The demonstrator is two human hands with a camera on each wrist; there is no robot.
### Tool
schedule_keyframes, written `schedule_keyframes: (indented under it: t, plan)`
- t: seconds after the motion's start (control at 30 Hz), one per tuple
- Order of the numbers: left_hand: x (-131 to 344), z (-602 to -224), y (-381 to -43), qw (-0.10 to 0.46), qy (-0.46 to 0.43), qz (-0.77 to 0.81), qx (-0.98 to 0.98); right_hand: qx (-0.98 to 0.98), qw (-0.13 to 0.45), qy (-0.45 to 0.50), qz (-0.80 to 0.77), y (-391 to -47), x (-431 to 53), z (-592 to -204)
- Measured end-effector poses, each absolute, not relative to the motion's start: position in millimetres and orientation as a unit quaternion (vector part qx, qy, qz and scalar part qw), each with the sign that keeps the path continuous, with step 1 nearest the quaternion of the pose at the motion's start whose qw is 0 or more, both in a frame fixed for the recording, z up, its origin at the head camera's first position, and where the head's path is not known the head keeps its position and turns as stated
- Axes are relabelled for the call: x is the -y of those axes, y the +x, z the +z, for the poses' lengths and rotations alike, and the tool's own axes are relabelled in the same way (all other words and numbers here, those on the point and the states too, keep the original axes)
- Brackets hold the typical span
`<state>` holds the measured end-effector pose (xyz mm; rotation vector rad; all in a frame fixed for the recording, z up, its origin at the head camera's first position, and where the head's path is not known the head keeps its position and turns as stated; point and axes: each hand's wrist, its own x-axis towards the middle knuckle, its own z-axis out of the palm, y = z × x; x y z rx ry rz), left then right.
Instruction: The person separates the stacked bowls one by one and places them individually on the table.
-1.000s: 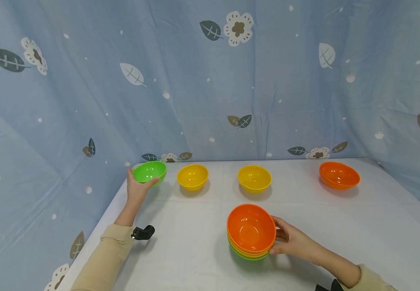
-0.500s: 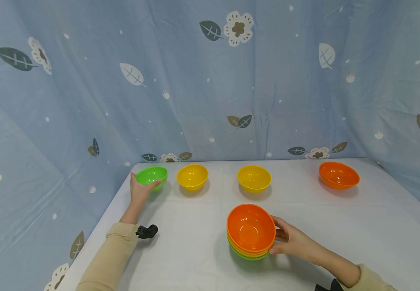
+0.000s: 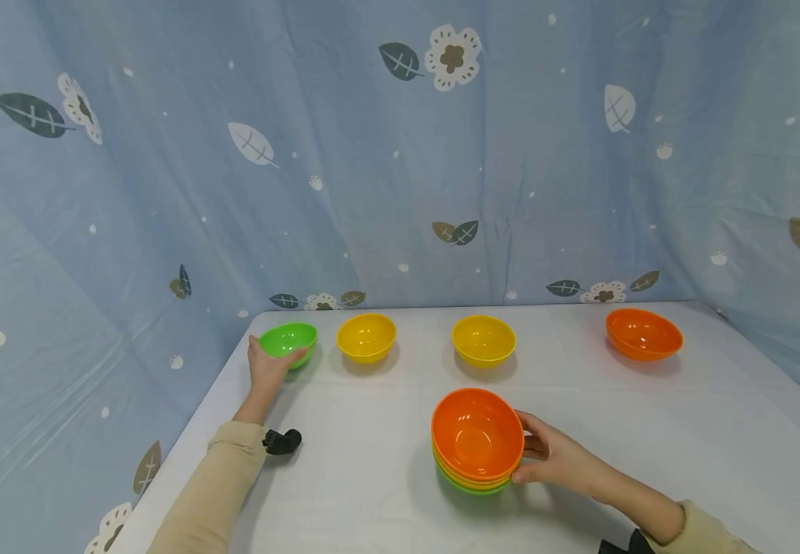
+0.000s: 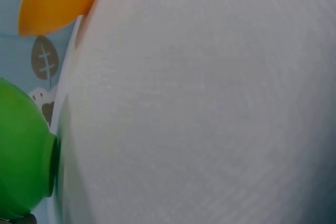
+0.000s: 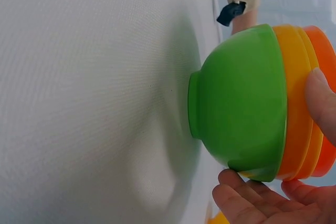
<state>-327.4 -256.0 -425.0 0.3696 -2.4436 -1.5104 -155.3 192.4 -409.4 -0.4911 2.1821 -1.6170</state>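
At the back left of the table, my left hand (image 3: 270,368) holds a green bowl (image 3: 289,336) between thumb and fingers spread round its near side. The left wrist view catches the green bowl (image 4: 21,150) from the side, its foot close over the white cloth. My right hand (image 3: 558,455) grips the right side of a stack of nested bowls near the front middle. An orange bowl (image 3: 478,435) tops the stack, yellow ones sit below it, and a green bowl (image 5: 241,103) is lowest. In the right wrist view the thumb (image 5: 321,100) presses the stack's side, with fingers under the green bowl's curve.
Two yellow bowls (image 3: 367,338) (image 3: 485,341) stand along the back of the table, right of the left hand. An orange bowl (image 3: 644,335) stands at the back right. White cloth (image 3: 358,462) covers the table, and a blue patterned curtain (image 3: 345,154) hangs behind and beside it.
My left hand has lowered the green bowl toward the table and shifted slightly right. The right hand and the stack stay in place.
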Motion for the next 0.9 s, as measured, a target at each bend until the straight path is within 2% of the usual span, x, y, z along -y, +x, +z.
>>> schedule_keyframes:
  t: [0.47,0.9]
  plan:
    - [267.7,-425.5,-329.2,0.075,0.111,-0.486,0.864,-0.778,0.188,-0.169,-0.575,-154.6,-191.6,-410.7]
    - [266.3,-424.2,-333.1,0.097,0.129,-0.493,0.855,-0.776,0.191,-0.166,-0.577,-155.1,-192.5,-411.8]
